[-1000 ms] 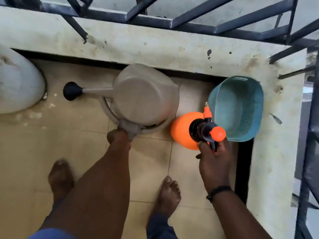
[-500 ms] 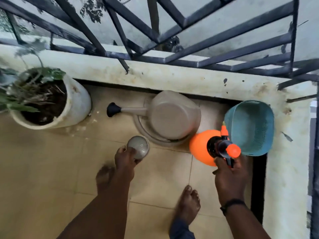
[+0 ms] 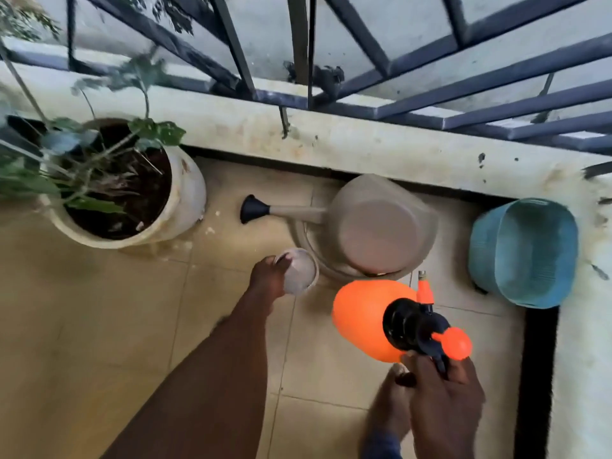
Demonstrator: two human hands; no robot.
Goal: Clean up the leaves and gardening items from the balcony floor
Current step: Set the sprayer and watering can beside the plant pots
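A beige watering can (image 3: 381,233) with a black rose lies against the parapet wall on the tiled floor. My left hand (image 3: 270,279) holds a small round beige cup or lid (image 3: 301,271) by its rim, just left of the can's handle. My right hand (image 3: 443,389) grips the black trigger handle of an orange pressure sprayer (image 3: 367,319), lifted above the floor in front of the can. A teal plastic basket (image 3: 526,253) leans in the corner at the right.
A white pot with a leafy plant (image 3: 132,193) stands at the left by the wall. Dark metal railing (image 3: 364,61) runs above the parapet. My bare foot (image 3: 387,402) stands under the sprayer. A dark gap runs along the right wall.
My left hand let go of the watering can's handle and now holds the small round cup. My right hand lifted the sprayer away from the basket, toward me. The view shifted left.
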